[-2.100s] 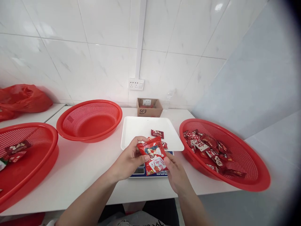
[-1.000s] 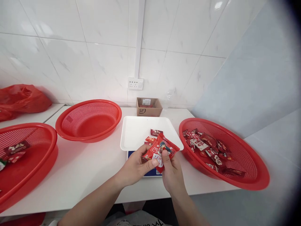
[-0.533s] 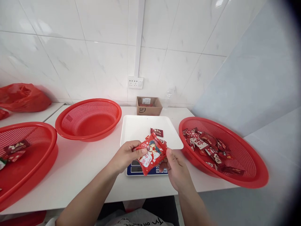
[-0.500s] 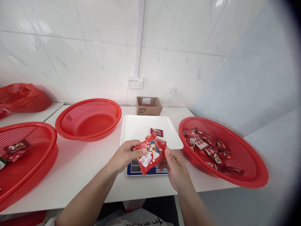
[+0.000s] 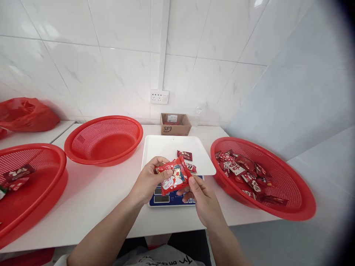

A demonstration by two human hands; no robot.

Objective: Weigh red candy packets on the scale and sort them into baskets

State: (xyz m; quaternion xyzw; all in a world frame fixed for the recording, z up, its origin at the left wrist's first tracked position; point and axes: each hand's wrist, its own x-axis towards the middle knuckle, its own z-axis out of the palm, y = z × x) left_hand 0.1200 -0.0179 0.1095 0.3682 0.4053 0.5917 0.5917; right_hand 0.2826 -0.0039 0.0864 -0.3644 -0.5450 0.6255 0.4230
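My left hand [image 5: 148, 181] pinches a red printed packet [image 5: 174, 176] by its left edge, thumb on top. Just under the packet's right side is my right hand [image 5: 200, 199], fingers curled and touching its lower edge. The packet hovers over the front edge of a white tray [image 5: 166, 147] that rests on a blue digital scale [image 5: 169, 198]. Small red candy wrappers [image 5: 185, 155] lie on the tray behind the packet. To the right, a red mesh basket [image 5: 288, 207] holds several red wrapped candies [image 5: 244, 170].
A second red basket [image 5: 104, 139] sits left of the tray, and another [image 5: 30, 184] with a few wrappers at the far left. A small cardboard box [image 5: 175, 124] and a clear bottle [image 5: 198, 115] stand by the tiled wall. A red plastic bag [image 5: 26, 114] lies far left.
The packet has been turned and lifted slightly toward the tray. My right hand slid from gripping its right edge to beneath it. My left hand keeps its pinch.
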